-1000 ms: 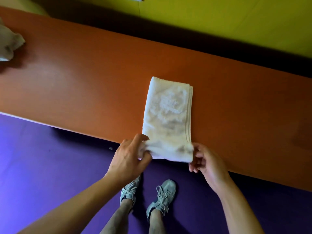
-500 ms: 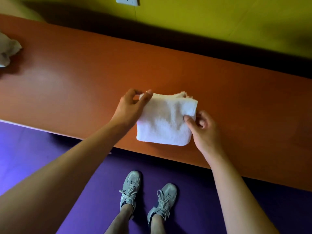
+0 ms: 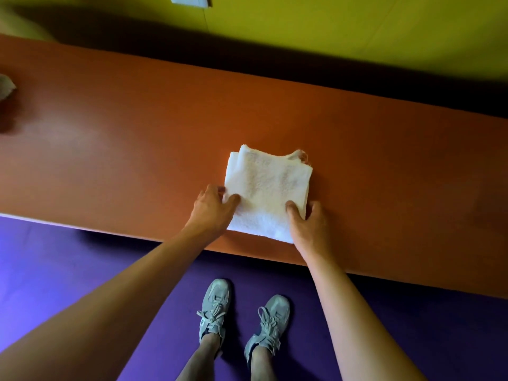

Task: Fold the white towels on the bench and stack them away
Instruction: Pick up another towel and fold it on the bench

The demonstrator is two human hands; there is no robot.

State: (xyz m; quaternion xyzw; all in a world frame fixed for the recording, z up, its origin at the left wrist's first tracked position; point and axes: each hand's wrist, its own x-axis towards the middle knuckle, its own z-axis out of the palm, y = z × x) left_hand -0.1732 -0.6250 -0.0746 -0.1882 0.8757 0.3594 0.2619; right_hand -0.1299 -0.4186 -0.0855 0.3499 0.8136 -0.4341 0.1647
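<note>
A white towel [image 3: 268, 188], folded into a thick square, lies flat on the orange bench [image 3: 123, 138] near its front edge. My left hand [image 3: 211, 210] holds the towel's left side, thumb on top and fingers at the edge. My right hand [image 3: 308, 226] grips the near right corner, with the thumb on top and the fingers round the right edge. The far edge of the towel shows uneven layers. A second, crumpled white towel [image 3: 6, 86] lies at the bench's far left and is mostly out of frame.
The bench runs along a yellow-green wall [image 3: 343, 28] with a dark gap behind it. A wall socket [image 3: 189, 0] is at the top. My two grey shoes [image 3: 242, 314] stand on the purple floor [image 3: 68, 270] just in front of the bench.
The long towel strip was folded in half away from me into a square. Both hands then came back from its far edge to its near sides.
</note>
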